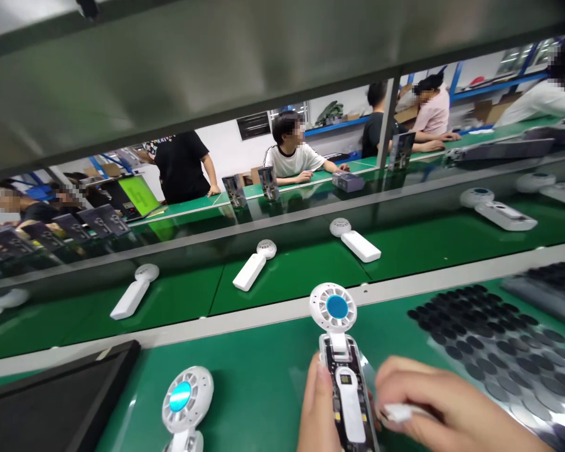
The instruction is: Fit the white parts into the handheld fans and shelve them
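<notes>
At the bottom centre, my left hand [316, 405] is wrapped round a white handheld fan [349, 392]. The fan stands tilted up, its round head carrying a shiny blue disc. Its handle lacks an outer cover on the side facing me, so dark inner parts and a white strip with a small display show. Just right of the handle, my right hand [433, 392] pinches a white cable plug [398, 412]; whether it touches the fan I cannot tell. A second handheld fan [188, 398] with a blue disc stands at the left, its lower part cut off by the frame.
Several white fans lie along the green conveyor belt [301, 270] beyond my bench. Sheets of round black stickers [489, 333] lie at right; a black tray [51, 402] is at left. A metal shelf [216, 69] hangs overhead. Co-workers sit across the line, near dark printed boxes [268, 183].
</notes>
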A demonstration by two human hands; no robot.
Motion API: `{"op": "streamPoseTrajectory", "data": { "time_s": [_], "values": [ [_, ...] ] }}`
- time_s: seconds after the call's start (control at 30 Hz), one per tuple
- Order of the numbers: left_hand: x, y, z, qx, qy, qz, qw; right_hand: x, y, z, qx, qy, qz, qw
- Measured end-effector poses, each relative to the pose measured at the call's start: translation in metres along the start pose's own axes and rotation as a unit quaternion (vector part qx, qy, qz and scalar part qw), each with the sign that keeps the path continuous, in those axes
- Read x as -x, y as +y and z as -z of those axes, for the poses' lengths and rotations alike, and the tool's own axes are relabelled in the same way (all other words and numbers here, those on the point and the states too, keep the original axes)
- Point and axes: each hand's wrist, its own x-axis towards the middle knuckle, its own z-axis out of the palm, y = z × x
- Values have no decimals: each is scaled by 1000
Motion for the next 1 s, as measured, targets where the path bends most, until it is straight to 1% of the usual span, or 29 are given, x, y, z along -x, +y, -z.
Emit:
{"op": "streamPoseTrajectory", "data": {
  "time_s": [0.07,0.17,0.23,0.43,0.53,0.67,0.83,0.9,1.0],
  "values": [
    [0,2,0,-22,7,-10,1000,-12,-6,-2,-2,16,-23,1000],
    [-1,3,1,-46,-9,2,999,-22,-8,-12,8,48,-7,999],
    [-2,3,2,-45,-4,8,999,-24,-6,-16,23,64,7,998],
    [-5,-1,4,12,22,19,1000,-24,-2,-19,77,49,3,996],
    [-8,-4,6,21,26,8,999,-23,-2,-21,92,56,15,994],
    [-9,-6,8,24,57,4,998,-22,-1,-22,118,66,25,991],
    [-7,-4,7,36,34,5,999,-23,3,-22,144,97,22,985],
    [-7,-4,7,42,44,11,998,-23,6,-23,161,107,35,980],
    [-8,-5,7,35,62,1,997,-22,12,-25,179,123,73,973]
  ]
}}
